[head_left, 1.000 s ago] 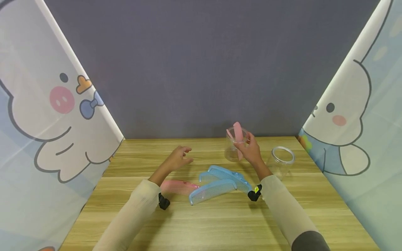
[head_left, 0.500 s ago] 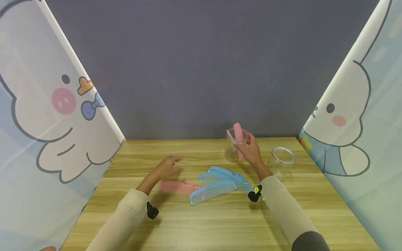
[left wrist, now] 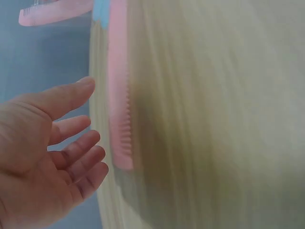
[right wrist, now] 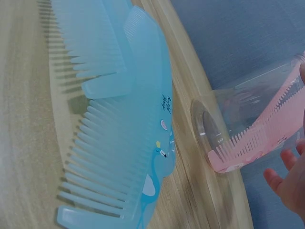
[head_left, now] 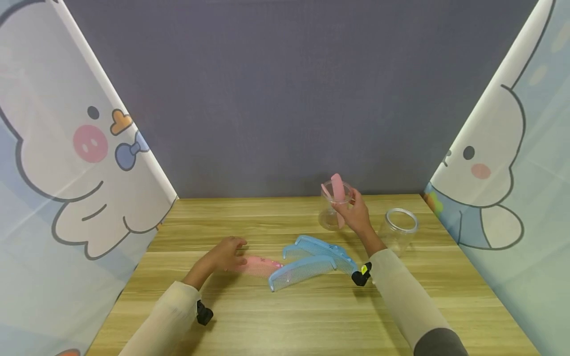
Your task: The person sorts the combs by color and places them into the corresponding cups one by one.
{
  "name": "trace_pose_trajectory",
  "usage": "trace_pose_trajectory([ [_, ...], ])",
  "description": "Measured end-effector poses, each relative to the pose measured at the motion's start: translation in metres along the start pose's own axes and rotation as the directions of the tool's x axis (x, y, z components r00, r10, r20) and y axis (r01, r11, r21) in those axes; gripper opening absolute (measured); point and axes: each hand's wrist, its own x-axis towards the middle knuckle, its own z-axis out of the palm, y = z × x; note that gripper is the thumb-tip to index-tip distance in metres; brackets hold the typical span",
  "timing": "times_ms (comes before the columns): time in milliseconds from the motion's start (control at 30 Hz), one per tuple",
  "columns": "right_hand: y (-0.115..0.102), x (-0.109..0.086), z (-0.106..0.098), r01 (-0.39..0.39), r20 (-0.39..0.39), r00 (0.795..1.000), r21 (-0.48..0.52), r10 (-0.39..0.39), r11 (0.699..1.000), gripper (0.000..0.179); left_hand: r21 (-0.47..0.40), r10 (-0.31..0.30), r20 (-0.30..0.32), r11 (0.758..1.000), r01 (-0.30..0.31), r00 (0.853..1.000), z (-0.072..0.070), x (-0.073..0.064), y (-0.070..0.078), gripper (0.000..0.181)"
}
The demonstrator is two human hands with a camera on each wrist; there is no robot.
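Note:
On the table, a pink comb (head_left: 260,267) lies with its end close to my left hand (head_left: 228,253). In the left wrist view, that hand's fingers are loosely bent and hold nothing, and the pink comb (left wrist: 119,90) lies just beyond the fingertips. My right hand (head_left: 354,213) grips a clear jar (head_left: 327,217) near its rim, thumb in front and fingers at the right side. Two pink combs (head_left: 338,189) stand tilted inside this jar. Overlapping blue combs (head_left: 303,273) lie between the hands, one against the pink comb's end. The right wrist view shows them (right wrist: 138,119) with a printed spine.
Right of my right forearm stands a second clear jar (head_left: 401,222). A dark grey panel (head_left: 285,99) rises behind the wooden table (head_left: 285,321). Cartoon-printed cloth walls (head_left: 481,168) close in both sides.
My left hand has moved left and down toward me, from beyond the combs to the pink comb's left end. The right hand and its jar have stayed in place.

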Motion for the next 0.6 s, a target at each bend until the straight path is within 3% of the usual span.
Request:
trace_pose_trajectory([
  [200, 0.000, 0.000, 0.000, 0.004, -0.005, 1.000, -0.009, -0.004, 1.000, 0.093, 0.094, 0.057, -0.011, 0.994, -0.056, 0.998, 0.003, -0.009, -0.011, 0.056],
  [600, -0.002, -0.002, 0.000, -0.002, -0.001, 1.000, -0.010, 0.002, 1.000, 0.093, 0.121, 0.049, 0.011, 0.991, -0.050, 0.999, 0.004, -0.016, -0.023, 0.050],
])
